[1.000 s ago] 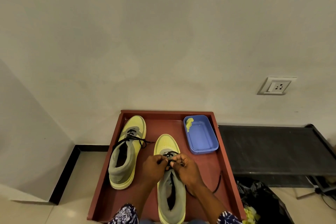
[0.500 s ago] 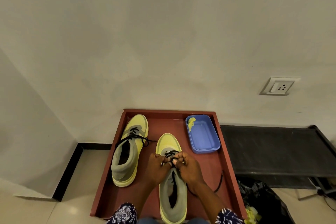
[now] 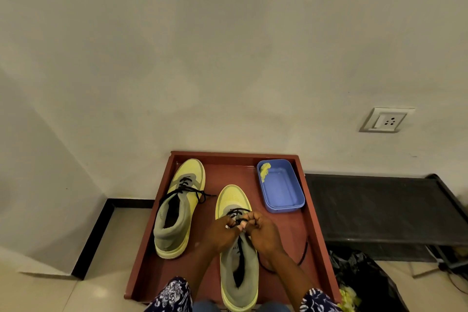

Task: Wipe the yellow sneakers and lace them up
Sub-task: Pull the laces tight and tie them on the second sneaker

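On the red counter (image 3: 312,223) in front of you, two yellow sneakers stand toes toward the wall. A small mark shows on the near sneaker's (image 3: 236,256) grey tongue, too small to read. Both sneakers have yellow toes and soles with grey collars. The far sneaker (image 3: 178,208), at 10 o'clock, is already laced in black. Your left hand (image 3: 220,232) and right hand (image 3: 263,233) meet over the near sneaker's eyelets, fingers curled, each pinching the black lace (image 3: 302,252); its free end trails off at 3 o'clock toward the counter's right rim. A blue tub (image 3: 283,190) with a yellow cloth (image 3: 264,169) sits at 1 o'clock, beside that rim. Bare counter lies between the sneakers and below the tub.
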